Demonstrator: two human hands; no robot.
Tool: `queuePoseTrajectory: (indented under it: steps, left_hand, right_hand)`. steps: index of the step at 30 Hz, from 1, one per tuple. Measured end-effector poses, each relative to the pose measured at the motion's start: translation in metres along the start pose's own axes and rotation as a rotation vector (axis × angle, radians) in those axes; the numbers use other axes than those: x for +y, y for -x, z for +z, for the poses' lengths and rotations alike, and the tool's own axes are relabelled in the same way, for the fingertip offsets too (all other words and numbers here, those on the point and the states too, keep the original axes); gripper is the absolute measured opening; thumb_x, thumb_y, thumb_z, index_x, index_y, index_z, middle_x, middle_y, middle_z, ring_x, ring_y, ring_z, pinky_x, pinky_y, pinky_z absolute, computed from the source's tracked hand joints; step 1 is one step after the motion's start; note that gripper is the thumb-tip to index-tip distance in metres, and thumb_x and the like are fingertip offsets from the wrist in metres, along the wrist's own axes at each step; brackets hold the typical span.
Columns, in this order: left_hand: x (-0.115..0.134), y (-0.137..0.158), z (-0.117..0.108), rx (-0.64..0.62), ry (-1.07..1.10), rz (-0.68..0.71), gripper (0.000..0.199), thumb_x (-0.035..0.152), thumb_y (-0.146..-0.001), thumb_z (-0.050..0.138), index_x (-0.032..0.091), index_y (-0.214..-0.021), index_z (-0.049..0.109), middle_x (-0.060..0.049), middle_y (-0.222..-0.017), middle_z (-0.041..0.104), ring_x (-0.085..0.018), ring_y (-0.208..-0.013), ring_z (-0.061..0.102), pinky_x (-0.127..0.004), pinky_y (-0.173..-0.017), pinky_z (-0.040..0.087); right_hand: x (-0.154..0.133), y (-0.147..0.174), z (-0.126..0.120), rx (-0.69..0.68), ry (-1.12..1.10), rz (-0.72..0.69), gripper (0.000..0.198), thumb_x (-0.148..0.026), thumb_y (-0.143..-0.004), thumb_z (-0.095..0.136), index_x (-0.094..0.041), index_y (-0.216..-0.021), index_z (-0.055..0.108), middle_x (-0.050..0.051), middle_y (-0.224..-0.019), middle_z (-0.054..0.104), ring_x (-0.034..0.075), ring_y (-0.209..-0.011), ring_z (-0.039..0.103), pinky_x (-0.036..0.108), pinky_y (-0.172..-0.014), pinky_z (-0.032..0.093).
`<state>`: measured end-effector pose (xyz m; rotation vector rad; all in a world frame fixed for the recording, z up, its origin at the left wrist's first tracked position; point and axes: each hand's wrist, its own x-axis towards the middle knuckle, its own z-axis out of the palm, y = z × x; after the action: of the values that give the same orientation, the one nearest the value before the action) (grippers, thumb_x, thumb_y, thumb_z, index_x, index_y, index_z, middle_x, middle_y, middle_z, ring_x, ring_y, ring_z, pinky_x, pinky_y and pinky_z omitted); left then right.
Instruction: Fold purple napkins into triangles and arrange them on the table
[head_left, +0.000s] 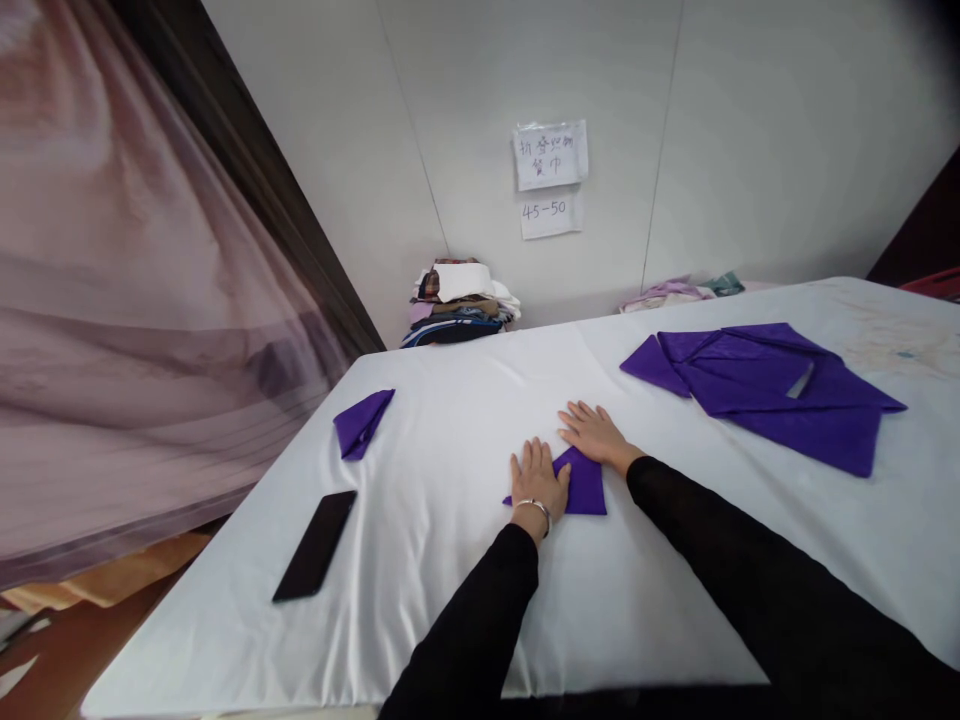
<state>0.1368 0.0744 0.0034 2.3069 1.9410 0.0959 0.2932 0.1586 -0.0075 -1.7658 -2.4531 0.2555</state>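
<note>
A folded purple napkin [585, 487] lies on the white tablecloth [450, 600] in front of me. Flat on its left part rests my left hand [538, 478], fingers stretched out and a silver bracelet at the wrist. My right hand [592, 433] lies palm down at the napkin's upper right edge, its fingers straight and reaching onto the cloth beyond. Both hands cover parts of the napkin, so its full outline is hidden.
A folded purple piece [364, 423] stands at the left, above a black phone [315, 547]. Several purple napkins [765, 385] lie spread at the right. Stacked clothes [461, 303] sit behind the table, below paper signs [551, 157]. A pink curtain [150, 280] hangs at left.
</note>
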Motion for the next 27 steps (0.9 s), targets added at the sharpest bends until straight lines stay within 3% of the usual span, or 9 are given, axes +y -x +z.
queuePoseTrajectory:
  steps: [8, 12, 14, 16, 20, 23, 27]
  left_hand:
    - [0.002, -0.001, 0.0, -0.016, -0.003, -0.018, 0.065, 0.051, -0.087, 0.013, 0.014, -0.14, 0.024, -0.008, -0.149, 0.018, -0.023, -0.137, 0.009, -0.049, -0.11, 0.008]
    - [0.001, -0.001, 0.002, 0.018, 0.001, 0.0, 0.065, 0.051, -0.087, 0.013, 0.013, -0.139, 0.026, -0.009, -0.148, 0.019, -0.024, -0.137, 0.01, -0.049, -0.11, 0.008]
    - [0.001, -0.002, 0.003, 0.027, 0.014, 0.004, 0.066, 0.05, -0.087, 0.013, 0.012, -0.139, 0.027, -0.01, -0.148, 0.02, -0.025, -0.136, 0.01, -0.05, -0.11, 0.008]
    - [0.0, -0.002, 0.003, 0.021, 0.02, 0.006, 0.064, 0.048, -0.088, 0.016, 0.012, -0.139, 0.026, -0.01, -0.148, 0.019, -0.026, -0.136, 0.01, -0.051, -0.11, 0.008]
    - [-0.001, -0.001, 0.003, -0.011, -0.033, 0.057, 0.059, 0.037, -0.085, 0.028, 0.018, -0.14, 0.024, -0.008, -0.149, 0.017, -0.026, -0.137, 0.006, -0.053, -0.108, 0.006]
    - [-0.001, -0.001, 0.003, -0.011, -0.034, 0.061, 0.058, 0.033, -0.084, 0.028, 0.018, -0.14, 0.023, -0.008, -0.149, 0.016, -0.027, -0.137, 0.006, -0.053, -0.108, 0.007]
    - [0.0, -0.003, 0.006, 0.009, 0.008, 0.01, 0.059, 0.041, -0.087, 0.02, 0.014, -0.139, 0.026, -0.009, -0.148, 0.02, -0.025, -0.136, 0.011, -0.051, -0.109, 0.008]
  right_hand:
    - [0.02, -0.015, -0.006, 0.012, -0.088, 0.109, 0.06, -0.056, -0.087, 0.025, -0.025, -0.138, 0.032, 0.004, -0.149, 0.019, 0.026, -0.136, 0.01, 0.049, -0.107, 0.007]
    - [0.022, -0.014, -0.023, 0.01, -0.133, 0.145, 0.056, -0.045, -0.092, 0.007, -0.023, -0.141, 0.025, 0.005, -0.146, 0.026, 0.023, -0.134, 0.021, 0.045, -0.106, 0.02]
    - [0.012, 0.0, -0.028, 0.02, -0.138, 0.145, 0.057, -0.044, -0.092, 0.007, -0.021, -0.141, 0.024, 0.006, -0.147, 0.024, 0.022, -0.134, 0.019, 0.044, -0.106, 0.021]
    - [-0.007, 0.023, -0.028, 0.041, -0.139, 0.055, 0.057, -0.049, -0.091, 0.016, -0.022, -0.141, 0.026, 0.005, -0.149, 0.019, 0.023, -0.136, 0.012, 0.045, -0.108, 0.014]
    - [-0.046, 0.066, -0.016, -0.005, -0.216, -0.323, 0.057, -0.052, -0.091, 0.025, -0.028, -0.142, 0.019, 0.003, -0.149, 0.016, 0.024, -0.136, 0.009, 0.045, -0.108, 0.004]
    - [-0.051, 0.07, -0.013, -0.092, -0.253, -0.329, 0.059, -0.054, -0.091, 0.022, -0.026, -0.143, 0.016, 0.004, -0.149, 0.017, 0.022, -0.136, 0.011, 0.044, -0.108, 0.007]
    - [-0.032, 0.047, -0.014, -0.084, -0.173, -0.24, 0.062, -0.057, -0.089, 0.021, -0.023, -0.14, 0.027, 0.007, -0.147, 0.022, 0.023, -0.136, 0.013, 0.046, -0.108, 0.009]
